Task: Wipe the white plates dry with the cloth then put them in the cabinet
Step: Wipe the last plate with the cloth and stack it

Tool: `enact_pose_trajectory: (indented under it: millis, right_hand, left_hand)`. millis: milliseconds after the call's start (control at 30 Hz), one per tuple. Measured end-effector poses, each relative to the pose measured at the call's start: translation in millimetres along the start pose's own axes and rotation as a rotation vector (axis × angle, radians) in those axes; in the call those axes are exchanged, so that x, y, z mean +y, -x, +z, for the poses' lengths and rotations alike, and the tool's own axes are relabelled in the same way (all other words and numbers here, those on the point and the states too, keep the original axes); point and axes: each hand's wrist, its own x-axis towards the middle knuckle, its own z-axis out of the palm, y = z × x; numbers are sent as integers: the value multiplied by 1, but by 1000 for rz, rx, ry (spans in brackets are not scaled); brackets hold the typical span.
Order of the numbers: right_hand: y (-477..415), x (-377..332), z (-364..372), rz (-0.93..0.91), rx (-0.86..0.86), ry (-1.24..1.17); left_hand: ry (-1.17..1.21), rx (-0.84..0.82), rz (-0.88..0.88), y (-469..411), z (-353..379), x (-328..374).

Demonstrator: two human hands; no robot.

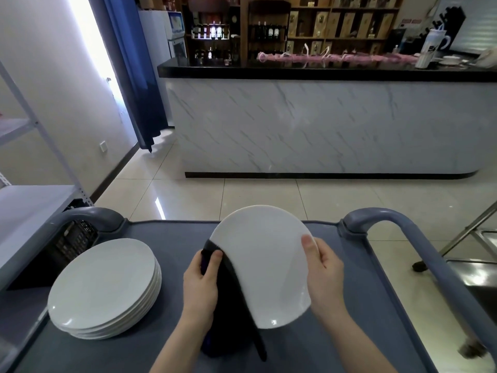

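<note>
Here, a white plate (265,262) is held tilted above the grey cart (363,305), between the two hands. The right grip (324,267) pinches the plate's right rim, thumb (309,244) flat on the upper face and the other fingers hidden behind the plate. The left grip (200,281) is curled round a dark cloth (231,319) and presses it against the plate's left edge, thumb on top of the fabric. The cloth covers the plate's lower left part and hangs down toward the cart top; whether it touches there is hard to tell. A stack of white plates (103,288) sits on the cart, left of the left grip and apart from it. Both forearms are cut off by the bottom edge.
</note>
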Motion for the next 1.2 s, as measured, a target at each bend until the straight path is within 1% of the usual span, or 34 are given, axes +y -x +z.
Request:
enact_pose_trajectory:
  millis: [67,133,233,300,367,467,500,567,633,700,767,867,933,1000,1067,1133,1200]
  right_hand:
    - [-7,-1,-9,-45,-114,116]
    - [-16,-8,-20,-109,-245,230]
    - [-26,-23,-20,-152,-473,374]
    - [-28,-29,-11,-201,-557,440]
    - [-25,-29,-4,-260,-523,377]
    - [-18,-26,-1,-296,-382,278]
    - [-15,-25,-1,-269,-319,235]
    - [-10,-21,2,-136,-160,93]
    - [-4,-16,9,17,-6,-70]
    - [0,-10,14,74,72,-104]
    - [0,-6,11,33,59,-31]
    - [-9,-6,-2,-55,-50,80]
    - [-16,-9,-9,-124,-177,139]
    - [-19,-14,-12,-179,-342,217]
    - [-18,-18,-12,-213,-468,276]
    - [-14,-19,-11,-228,-473,281]
    - [-12,-16,-12,-218,-376,225]
  left_hand:
    - [-22,12,25,-1,-3,1]
    - [-106,-17,120,-6,-9,9]
    - [-321,-179,324,-16,-14,28]
    - [-441,-287,395,-20,-11,36]
    - [-488,-317,398,-22,-7,39]
    - [-436,-248,350,-22,-6,39]
    - [-393,-192,319,-22,-7,36]
    - [-234,-66,207,-17,-7,27]
    - [-4,3,70,-3,-1,18]
    - [115,53,-3,8,6,11]
    - [116,67,-2,11,5,8]
    - [2,-19,91,4,-5,11]
    - [-91,-105,185,-3,-9,19]
    - [-233,-221,271,-10,-9,28]
    - [-367,-343,284,-15,-6,32]
    - [-392,-398,254,-15,-6,30]
    - [-348,-334,237,-14,-6,24]
